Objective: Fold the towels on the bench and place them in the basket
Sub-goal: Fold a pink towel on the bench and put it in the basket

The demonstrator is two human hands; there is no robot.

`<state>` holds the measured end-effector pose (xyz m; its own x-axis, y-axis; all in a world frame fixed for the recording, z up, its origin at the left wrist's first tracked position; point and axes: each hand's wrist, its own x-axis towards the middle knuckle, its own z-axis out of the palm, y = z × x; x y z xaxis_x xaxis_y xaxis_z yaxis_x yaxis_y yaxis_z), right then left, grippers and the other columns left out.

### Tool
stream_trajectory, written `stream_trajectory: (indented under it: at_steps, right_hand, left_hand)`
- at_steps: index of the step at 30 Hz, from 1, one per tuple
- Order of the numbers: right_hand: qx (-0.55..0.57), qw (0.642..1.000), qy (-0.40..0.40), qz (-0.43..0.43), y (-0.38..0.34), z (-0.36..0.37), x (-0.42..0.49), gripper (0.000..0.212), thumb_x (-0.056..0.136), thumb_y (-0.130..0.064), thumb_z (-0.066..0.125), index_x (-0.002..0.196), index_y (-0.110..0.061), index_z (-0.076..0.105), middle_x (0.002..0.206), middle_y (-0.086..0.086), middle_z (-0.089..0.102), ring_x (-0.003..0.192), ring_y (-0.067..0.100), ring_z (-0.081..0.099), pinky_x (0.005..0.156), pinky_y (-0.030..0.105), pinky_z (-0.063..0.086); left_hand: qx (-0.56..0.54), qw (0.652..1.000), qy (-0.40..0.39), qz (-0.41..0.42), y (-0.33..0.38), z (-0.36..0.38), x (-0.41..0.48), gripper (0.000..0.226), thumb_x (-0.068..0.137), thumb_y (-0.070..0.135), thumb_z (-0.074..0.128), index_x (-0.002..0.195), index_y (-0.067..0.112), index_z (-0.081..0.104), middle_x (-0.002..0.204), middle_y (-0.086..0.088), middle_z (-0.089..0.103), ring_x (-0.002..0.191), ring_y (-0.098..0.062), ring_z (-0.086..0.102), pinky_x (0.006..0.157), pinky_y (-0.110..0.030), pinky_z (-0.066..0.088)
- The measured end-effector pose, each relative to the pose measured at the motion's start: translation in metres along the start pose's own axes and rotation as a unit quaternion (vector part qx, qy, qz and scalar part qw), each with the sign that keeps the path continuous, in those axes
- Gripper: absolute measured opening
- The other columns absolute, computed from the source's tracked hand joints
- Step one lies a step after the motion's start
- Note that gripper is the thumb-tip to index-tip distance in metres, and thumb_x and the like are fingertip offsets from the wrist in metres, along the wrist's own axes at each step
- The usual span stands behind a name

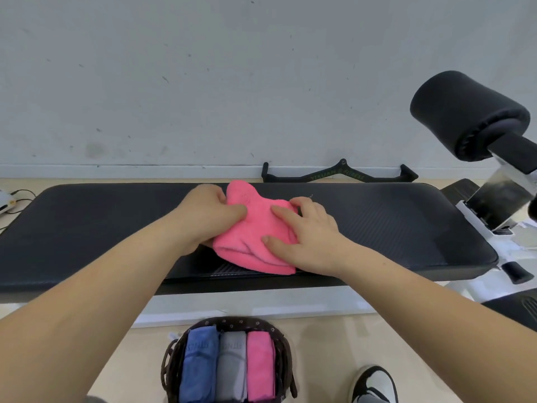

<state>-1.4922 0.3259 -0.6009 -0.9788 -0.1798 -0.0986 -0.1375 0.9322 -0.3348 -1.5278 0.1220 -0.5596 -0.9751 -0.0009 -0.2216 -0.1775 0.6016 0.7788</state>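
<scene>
A bright pink towel lies bunched and partly folded on the black padded bench. My left hand grips its left side, thumb on top and fingers curled under the cloth. My right hand lies on its right part with the fingers spread and the thumb pressing the cloth; its fingertips curl over the far edge. On the floor in front of the bench stands a dark woven basket holding three folded towels side by side: blue, grey, pink.
A black foam roller pad on a white frame rises at the bench's right end. A black cable handle bar lies against the wall behind. My shoe stands right of the basket. A white device with cables sits far left.
</scene>
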Motion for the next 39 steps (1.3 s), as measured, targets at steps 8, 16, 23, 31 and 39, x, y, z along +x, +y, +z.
stream_trajectory:
  at_steps: [8, 16, 23, 31, 39]
  right_hand:
    - [0.032, 0.999, 0.030, 0.024, -0.027, 0.015, -0.001, 0.092, 0.052, -0.091, 0.039, 0.137, -0.056, 0.036, 0.135, -0.005, 0.030, 0.133, 0.023, 0.026, 0.118, 0.043, 0.015]
    - [0.189, 0.982, 0.001, 0.020, -0.002, -0.017, -0.009, 0.023, 0.071, -0.039, 0.073, 0.086, -0.023, 0.069, 0.083, 0.009, 0.059, 0.073, 0.007, 0.049, 0.078, 0.032, 0.042]
    - [0.393, 0.914, 0.002, 0.102, 0.005, -0.017, -0.016, 0.035, 0.095, -0.003, 0.053, 0.126, -0.012, 0.068, 0.093, 0.013, 0.078, 0.079, 0.019, 0.075, 0.069, 0.029, 0.061]
    - [0.445, 0.883, -0.118, 0.093, -0.018, -0.024, -0.073, 0.031, 0.103, -0.030, 0.061, 0.107, 0.000, 0.071, 0.101, 0.024, 0.076, 0.089, 0.031, 0.078, 0.087, 0.044, 0.063]
    - [0.359, 0.894, -0.230, 0.135, -0.043, 0.037, -0.120, 0.037, 0.097, -0.060, 0.055, 0.112, -0.029, 0.068, 0.110, -0.002, 0.073, 0.097, 0.018, 0.069, 0.091, 0.036, 0.058]
  left_hand:
    - [0.016, 0.996, 0.032, 0.080, 0.021, 0.010, -0.018, 0.029, 0.078, 0.026, 0.075, 0.100, 0.010, 0.063, 0.093, -0.009, 0.070, 0.085, -0.025, 0.068, 0.079, -0.044, 0.059]
    - [0.213, 0.963, -0.026, 0.165, 0.028, 0.041, -0.018, 0.020, 0.102, 0.033, 0.047, 0.099, 0.022, 0.063, 0.099, 0.003, 0.068, 0.089, -0.019, 0.063, 0.079, -0.036, 0.051]
    - [0.169, 0.982, 0.001, 0.084, 0.008, 0.035, -0.011, 0.078, 0.067, 0.063, 0.083, 0.123, 0.022, 0.048, 0.114, 0.006, 0.053, 0.101, -0.016, 0.057, 0.080, -0.033, 0.047]
    - [-0.072, 0.984, -0.159, -0.034, -0.003, 0.035, -0.076, 0.035, 0.071, 0.024, 0.090, 0.102, 0.015, 0.076, 0.092, -0.006, 0.081, 0.088, -0.025, 0.078, 0.082, -0.041, 0.064]
    - [-0.173, 0.954, -0.230, -0.084, -0.062, 0.032, -0.136, 0.034, 0.083, -0.008, 0.061, 0.110, 0.008, 0.074, 0.104, -0.013, 0.079, 0.095, -0.027, 0.076, 0.081, -0.036, 0.060]
